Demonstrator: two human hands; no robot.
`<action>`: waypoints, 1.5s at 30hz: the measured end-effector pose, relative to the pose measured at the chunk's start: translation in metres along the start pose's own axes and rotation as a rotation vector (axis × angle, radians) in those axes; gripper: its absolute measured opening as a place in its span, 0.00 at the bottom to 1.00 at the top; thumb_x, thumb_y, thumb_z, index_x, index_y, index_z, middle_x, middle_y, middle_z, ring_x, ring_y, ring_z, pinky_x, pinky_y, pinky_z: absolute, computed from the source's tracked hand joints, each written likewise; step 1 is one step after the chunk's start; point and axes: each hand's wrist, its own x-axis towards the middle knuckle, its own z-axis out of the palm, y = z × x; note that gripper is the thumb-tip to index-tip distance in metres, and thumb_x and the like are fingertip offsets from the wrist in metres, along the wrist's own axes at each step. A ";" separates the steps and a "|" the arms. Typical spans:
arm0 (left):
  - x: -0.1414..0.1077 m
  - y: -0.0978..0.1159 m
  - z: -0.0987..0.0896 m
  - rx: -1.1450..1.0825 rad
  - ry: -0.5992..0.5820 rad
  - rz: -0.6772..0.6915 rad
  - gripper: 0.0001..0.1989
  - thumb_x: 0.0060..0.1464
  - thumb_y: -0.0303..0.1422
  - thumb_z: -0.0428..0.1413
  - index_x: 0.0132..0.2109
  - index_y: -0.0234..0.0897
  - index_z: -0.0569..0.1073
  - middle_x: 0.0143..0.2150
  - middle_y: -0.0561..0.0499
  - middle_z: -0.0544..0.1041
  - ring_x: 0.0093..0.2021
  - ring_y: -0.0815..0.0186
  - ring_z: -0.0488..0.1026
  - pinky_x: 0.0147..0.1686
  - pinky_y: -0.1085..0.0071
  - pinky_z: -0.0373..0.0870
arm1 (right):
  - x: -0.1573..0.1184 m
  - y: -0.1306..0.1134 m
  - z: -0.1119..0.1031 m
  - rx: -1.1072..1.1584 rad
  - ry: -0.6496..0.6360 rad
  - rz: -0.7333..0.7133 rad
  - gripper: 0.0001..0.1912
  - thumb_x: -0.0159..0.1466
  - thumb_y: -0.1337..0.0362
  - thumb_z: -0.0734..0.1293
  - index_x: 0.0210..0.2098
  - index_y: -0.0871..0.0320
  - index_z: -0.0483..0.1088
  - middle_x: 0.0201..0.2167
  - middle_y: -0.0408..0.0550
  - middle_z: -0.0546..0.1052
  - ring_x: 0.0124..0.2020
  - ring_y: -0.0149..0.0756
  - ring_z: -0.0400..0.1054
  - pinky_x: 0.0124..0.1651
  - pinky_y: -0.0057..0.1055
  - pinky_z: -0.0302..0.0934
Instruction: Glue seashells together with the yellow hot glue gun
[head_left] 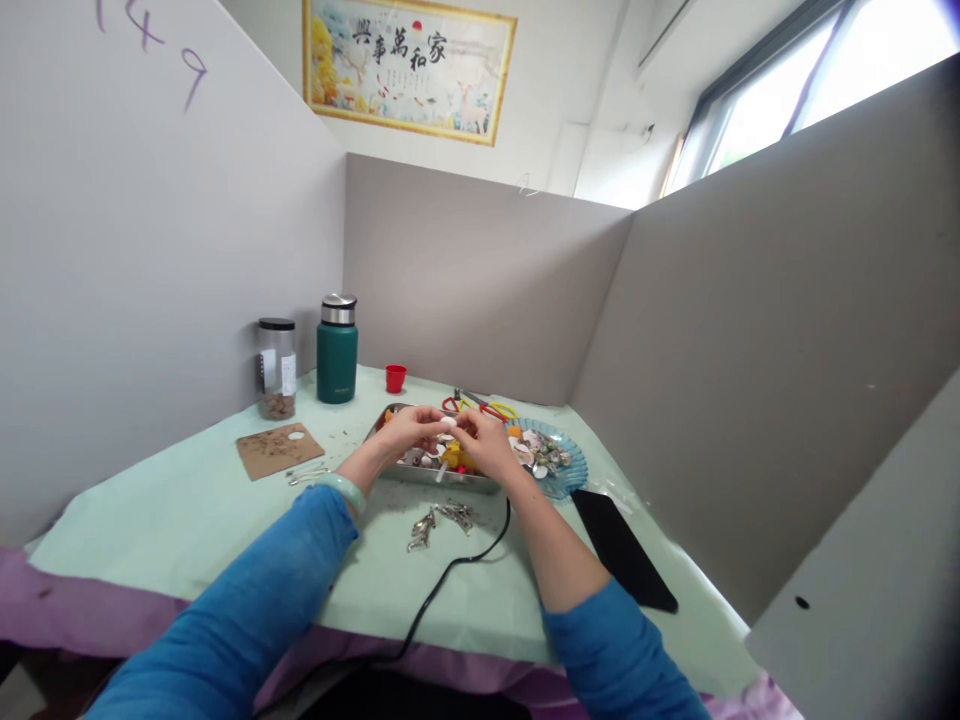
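My left hand (407, 432) and my right hand (486, 442) meet above a metal tray (401, 472). Both sets of fingertips pinch a small white round piece (448, 421), partly covered by the fingers. Beneath them the tray holds assorted small pieces and a yellow object (459, 459) whose kind I cannot make out. Just right of my right hand, a blue scalloped plate (576, 470) carries a heap of small mixed pieces. Two little piles of metal clips (422, 528) lie on the table in front of the tray.
A green flask (337, 360), a black-lidded jar (277, 375) and a red cup (395, 378) stand behind. Cardboard (274, 452) lies left, a black flat object (626, 550) right. Red-and-yellow-handled tools (495, 409) lie behind the tray. A black cord (442, 577) crosses the front; grey partitions (480, 270) enclose the table.
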 end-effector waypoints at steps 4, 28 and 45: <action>-0.005 0.005 0.002 -0.021 -0.053 0.008 0.17 0.42 0.41 0.63 0.33 0.33 0.69 0.21 0.56 0.68 0.20 0.73 0.65 0.26 0.72 0.70 | 0.001 -0.001 -0.001 0.095 0.004 0.041 0.13 0.59 0.53 0.63 0.30 0.57 0.68 0.26 0.43 0.73 0.25 0.31 0.64 0.31 0.27 0.57; -0.006 0.007 0.002 -0.056 -0.111 0.007 0.16 0.44 0.40 0.62 0.34 0.31 0.71 0.29 0.50 0.73 0.21 0.75 0.65 0.26 0.72 0.70 | 0.002 0.002 0.000 0.327 -0.049 0.064 0.15 0.58 0.52 0.63 0.31 0.58 0.67 0.25 0.42 0.72 0.23 0.29 0.66 0.28 0.26 0.61; -0.009 0.010 0.002 -0.096 -0.118 -0.026 0.17 0.42 0.38 0.64 0.34 0.31 0.70 0.29 0.50 0.73 0.22 0.75 0.66 0.27 0.72 0.70 | 0.002 0.002 0.000 0.398 -0.047 0.094 0.14 0.57 0.53 0.65 0.31 0.58 0.68 0.25 0.42 0.72 0.23 0.28 0.65 0.28 0.26 0.61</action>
